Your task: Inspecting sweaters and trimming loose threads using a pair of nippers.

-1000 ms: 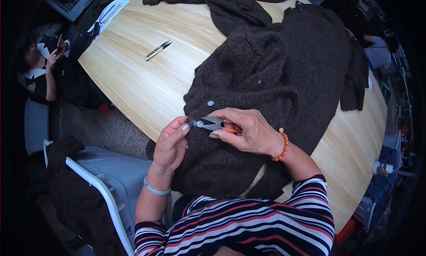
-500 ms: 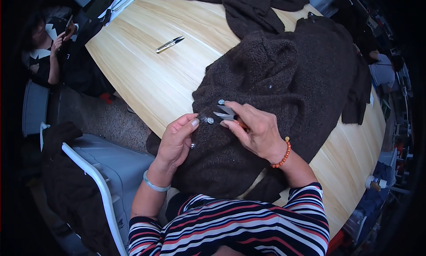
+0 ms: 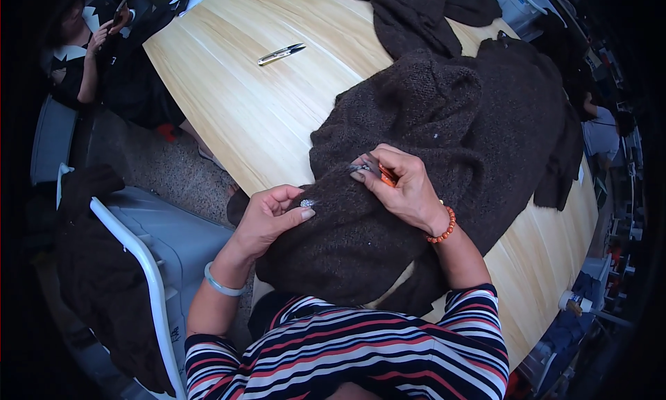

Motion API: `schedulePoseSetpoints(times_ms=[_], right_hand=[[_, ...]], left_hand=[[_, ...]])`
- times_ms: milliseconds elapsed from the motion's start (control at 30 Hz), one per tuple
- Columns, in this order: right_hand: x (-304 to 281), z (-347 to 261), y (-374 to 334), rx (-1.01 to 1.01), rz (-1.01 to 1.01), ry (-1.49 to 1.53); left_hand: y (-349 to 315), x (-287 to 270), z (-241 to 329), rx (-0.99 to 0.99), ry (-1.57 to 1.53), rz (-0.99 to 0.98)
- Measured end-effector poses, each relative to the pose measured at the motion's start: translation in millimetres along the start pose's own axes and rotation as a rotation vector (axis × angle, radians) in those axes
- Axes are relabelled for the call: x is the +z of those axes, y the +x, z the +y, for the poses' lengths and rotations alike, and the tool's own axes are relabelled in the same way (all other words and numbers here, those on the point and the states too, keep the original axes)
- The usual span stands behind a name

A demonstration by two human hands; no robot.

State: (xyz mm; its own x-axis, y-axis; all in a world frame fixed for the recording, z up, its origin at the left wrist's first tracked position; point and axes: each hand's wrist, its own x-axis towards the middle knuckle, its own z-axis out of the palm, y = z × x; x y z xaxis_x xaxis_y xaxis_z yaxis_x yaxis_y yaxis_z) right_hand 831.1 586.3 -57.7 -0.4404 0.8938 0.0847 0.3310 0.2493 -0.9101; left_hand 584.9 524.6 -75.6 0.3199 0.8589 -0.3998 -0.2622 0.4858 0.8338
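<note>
A dark brown knit sweater [image 3: 395,240] lies bunched in front of me on the table. My left hand [image 3: 262,223] is closed on its left edge, pinching a shiny silvery button [image 3: 306,203] between thumb and fingers. My right hand [image 3: 408,195] is closed around orange-handled thread snips [image 3: 388,177], their handle tucked in the palm. Its thumb and forefinger pinch at the knit around a second shiny button, mostly hidden by the fingertips. Fine threads or fuzz show beside the left button. Whether the blades touch anything cannot be made out.
Another pair of thread snips [image 3: 281,54] lies on the wooden table [image 3: 236,101]. More dark knitwear [image 3: 416,15] is at the far side. A grey-blue plastic bin or chair with a white rim [image 3: 139,251] stands at my left. A person [image 3: 87,60] sits at the far left holding a phone.
My left hand has shifted down onto the silvery button. The right hand has its fingertips drawn together at the other button; the snips' blades, spread in plain sight before, are now mostly covered.
</note>
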Motion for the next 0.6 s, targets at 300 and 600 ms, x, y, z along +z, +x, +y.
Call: schedulePoseSetpoints(times_ms=[300,600], right_hand=[[2,1,1,0.095,0.013,-0.026],[11,-28,-8,-0.183,0.165,-0.181]], left_hand=[[-16,-6,-1,-0.021,-0.087,0.003],[-14,-1,2,0.064,-0.198,0.029]])
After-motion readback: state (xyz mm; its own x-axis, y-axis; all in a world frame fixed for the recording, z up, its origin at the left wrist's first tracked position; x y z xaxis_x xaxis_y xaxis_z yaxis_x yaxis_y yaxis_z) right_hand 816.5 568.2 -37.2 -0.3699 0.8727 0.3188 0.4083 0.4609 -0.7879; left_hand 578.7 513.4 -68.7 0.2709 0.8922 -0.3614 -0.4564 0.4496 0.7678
